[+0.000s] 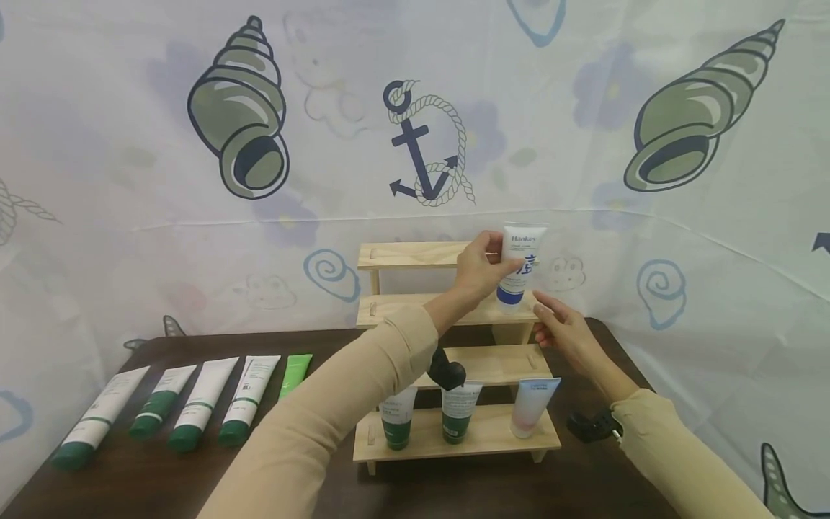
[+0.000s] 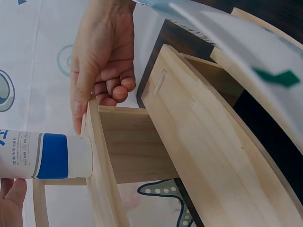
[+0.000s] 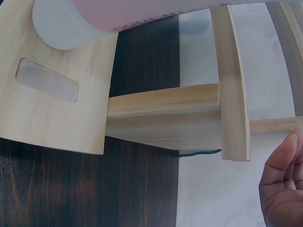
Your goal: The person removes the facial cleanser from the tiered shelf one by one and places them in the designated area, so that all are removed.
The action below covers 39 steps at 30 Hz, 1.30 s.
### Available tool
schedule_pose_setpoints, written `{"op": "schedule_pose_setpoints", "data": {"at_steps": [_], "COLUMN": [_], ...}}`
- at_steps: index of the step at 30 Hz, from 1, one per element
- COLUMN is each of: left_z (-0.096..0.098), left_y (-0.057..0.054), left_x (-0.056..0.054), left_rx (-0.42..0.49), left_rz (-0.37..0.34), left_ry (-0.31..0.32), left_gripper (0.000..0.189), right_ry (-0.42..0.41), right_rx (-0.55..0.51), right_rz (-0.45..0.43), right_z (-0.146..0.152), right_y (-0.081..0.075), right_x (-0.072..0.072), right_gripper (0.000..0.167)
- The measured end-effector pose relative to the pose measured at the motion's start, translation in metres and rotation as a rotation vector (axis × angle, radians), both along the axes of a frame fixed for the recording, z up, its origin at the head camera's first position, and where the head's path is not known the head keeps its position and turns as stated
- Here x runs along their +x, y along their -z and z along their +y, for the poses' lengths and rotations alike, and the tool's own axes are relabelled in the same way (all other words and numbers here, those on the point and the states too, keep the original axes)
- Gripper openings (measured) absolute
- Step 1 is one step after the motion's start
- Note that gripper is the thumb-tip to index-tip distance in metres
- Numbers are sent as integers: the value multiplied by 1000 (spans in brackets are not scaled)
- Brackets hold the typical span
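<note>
My left hand [image 1: 483, 270] grips a white squeeze tube [image 1: 522, 249] with blue lettering and a blue band, its cap end down. The white cap [image 2: 79, 156] is right at the second-highest board [image 2: 102, 165] of a stepped wooden display rack [image 1: 493, 366]. At that board's right end is my right hand [image 1: 567, 335], its thumb and fingers pinching the edge. In the left wrist view the right hand [image 2: 106, 56] shows curled fingers beside the board. Fingertips of the left hand [image 2: 12, 201] show under the tube.
On the lowest board stand two white-and-green tubes [image 1: 397, 417] [image 1: 459, 414] and a blue-and-pink tube [image 1: 533, 407]. Several white tubes with green caps [image 1: 104, 414] and a bright green tube [image 1: 295, 371] lie on the dark table [image 1: 155, 479] at left. A patterned cloth [image 1: 551, 108] hangs behind.
</note>
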<state>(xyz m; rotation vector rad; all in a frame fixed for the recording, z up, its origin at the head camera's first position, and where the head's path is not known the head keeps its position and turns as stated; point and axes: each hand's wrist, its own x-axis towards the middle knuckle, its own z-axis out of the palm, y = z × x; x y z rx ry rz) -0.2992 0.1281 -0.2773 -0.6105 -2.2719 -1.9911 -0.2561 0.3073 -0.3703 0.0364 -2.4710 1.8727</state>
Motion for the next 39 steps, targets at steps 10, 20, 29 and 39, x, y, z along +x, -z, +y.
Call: {"op": "schedule_pose_setpoints", "data": {"at_steps": [10,20,29,39], "left_z": [-12,-38,-78,-133], "left_y": [-4,-18,-26,-29], "left_x": [1,10,22,34], "left_rx": [-19,16,15,88], "left_rz": [18,-2,-5,-24], "left_ry": [-21,-17,-1,-37], "left_gripper": [36,36,37,39], "right_ry": [-11,-12,-25,-41], "right_rx": [-30,-53,-42,-38], "right_rz": [17,11,32,47], "right_z": [-3,-2,0,2], "right_y": [3,4,5,2], "right_x": [-2,-2,-2,-1], "right_gripper": [59,59,61,61]}}
